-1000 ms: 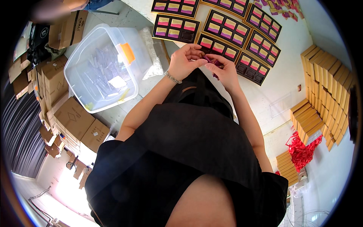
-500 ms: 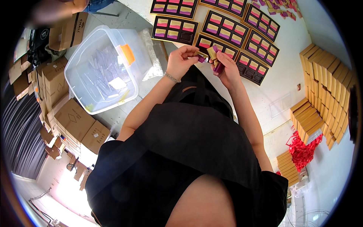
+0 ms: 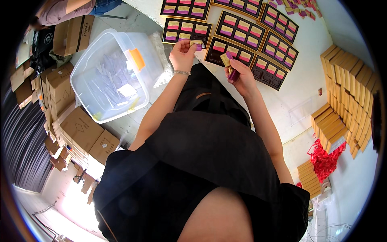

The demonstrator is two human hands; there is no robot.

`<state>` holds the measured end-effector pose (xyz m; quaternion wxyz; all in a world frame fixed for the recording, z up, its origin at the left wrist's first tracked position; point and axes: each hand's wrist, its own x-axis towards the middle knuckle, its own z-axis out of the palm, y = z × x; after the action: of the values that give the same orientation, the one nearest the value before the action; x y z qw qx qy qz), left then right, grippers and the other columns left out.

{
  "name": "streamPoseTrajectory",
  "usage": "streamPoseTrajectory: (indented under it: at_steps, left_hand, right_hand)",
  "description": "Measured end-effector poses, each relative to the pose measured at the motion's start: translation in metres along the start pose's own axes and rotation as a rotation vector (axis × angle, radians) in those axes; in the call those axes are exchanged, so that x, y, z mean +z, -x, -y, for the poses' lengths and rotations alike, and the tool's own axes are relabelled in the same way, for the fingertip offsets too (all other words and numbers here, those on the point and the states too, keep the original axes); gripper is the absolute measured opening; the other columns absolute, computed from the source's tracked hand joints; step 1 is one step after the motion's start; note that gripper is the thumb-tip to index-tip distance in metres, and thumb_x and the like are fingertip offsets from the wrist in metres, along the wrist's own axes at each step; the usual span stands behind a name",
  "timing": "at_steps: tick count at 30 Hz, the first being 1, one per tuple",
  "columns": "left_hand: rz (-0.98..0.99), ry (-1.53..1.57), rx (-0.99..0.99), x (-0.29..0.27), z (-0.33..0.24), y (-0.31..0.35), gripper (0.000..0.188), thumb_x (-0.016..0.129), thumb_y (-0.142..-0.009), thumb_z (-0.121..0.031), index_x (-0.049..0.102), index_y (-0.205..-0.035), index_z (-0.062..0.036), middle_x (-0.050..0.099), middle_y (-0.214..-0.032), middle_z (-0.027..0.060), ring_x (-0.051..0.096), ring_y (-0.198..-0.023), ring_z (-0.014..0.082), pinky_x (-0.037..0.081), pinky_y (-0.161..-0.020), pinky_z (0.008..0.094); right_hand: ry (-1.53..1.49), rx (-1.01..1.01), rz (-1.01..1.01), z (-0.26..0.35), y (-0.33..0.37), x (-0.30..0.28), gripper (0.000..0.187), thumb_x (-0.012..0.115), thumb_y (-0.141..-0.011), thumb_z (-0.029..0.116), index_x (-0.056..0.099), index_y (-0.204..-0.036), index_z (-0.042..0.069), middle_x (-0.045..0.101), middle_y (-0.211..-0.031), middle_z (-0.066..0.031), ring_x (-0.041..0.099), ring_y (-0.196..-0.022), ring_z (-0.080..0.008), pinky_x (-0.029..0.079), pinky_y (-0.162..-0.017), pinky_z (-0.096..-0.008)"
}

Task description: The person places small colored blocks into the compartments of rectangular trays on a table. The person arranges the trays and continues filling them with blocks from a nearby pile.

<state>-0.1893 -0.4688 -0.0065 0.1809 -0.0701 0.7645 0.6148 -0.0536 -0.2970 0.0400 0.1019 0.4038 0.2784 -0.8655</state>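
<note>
Between the fingertips of my left hand [image 3: 182, 56] is a small gold-and-purple wrapped chocolate [image 3: 198, 45]. It is over the lower right corner of a black gold-edged box [image 3: 164, 31], whose other slots hold pink-and-gold and purple-and-gold chocolates. My right hand [image 3: 243, 78] is closed around a few more wrapped chocolates [image 3: 233, 75], one of which sticks up past the fingers. Just beyond it lies another box [image 3: 217, 57], with at least one bare dark slot at its lower left; my hand hides part of it. To its right, a further box [image 3: 277, 85] shows bare slots in its lower row.
Loose wrapped chocolates [image 3: 300, 7] lie at the table's far end. Stacked gold boxes [image 3: 348, 80] and red ribbon [image 3: 325, 161] are at the right. A clear plastic bin [image 3: 111, 76] stands left of the table, near cardboard cartons [image 3: 80, 125]. Another person [image 3: 66, 10] is at the upper left.
My left hand has moved left and away from my right hand, carrying one chocolate to the left box. My right hand stays nearly in place. The other person has shifted at the upper left.
</note>
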Motion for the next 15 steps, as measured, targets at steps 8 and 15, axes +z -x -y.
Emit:
streamPoseTrajectory:
  at_steps: [8,15]
  left_hand:
    - [-0.11,-0.505,0.561,0.005,-0.008,-0.008,0.016,0.069,-0.078,-0.005,0.069,-0.095,-0.0065,0.065,-0.082,0.0043,0.063,-0.066,0.0149,0.052,-0.057,0.0296]
    - [0.042,-0.904,0.827,0.011,-0.001,-0.002,0.016,0.073,-0.074,-0.011,0.071,-0.09,-0.0132,0.061,-0.083,0.003,0.061,-0.075,0.0219,0.052,-0.063,0.0342]
  right_hand:
    - [0.035,-0.015,0.001,-0.002,-0.001,0.006,0.02,0.061,-0.093,0.026,0.061,-0.095,0.006,0.065,-0.076,-0.0059,0.057,-0.058,-0.0123,0.04,-0.045,-0.0249]
    - [0.042,-0.035,-0.023,-0.001,-0.001,0.0,0.021,0.061,-0.093,0.025,0.062,-0.096,0.005,0.066,-0.076,-0.0065,0.057,-0.057,-0.0124,0.04,-0.046,-0.0249]
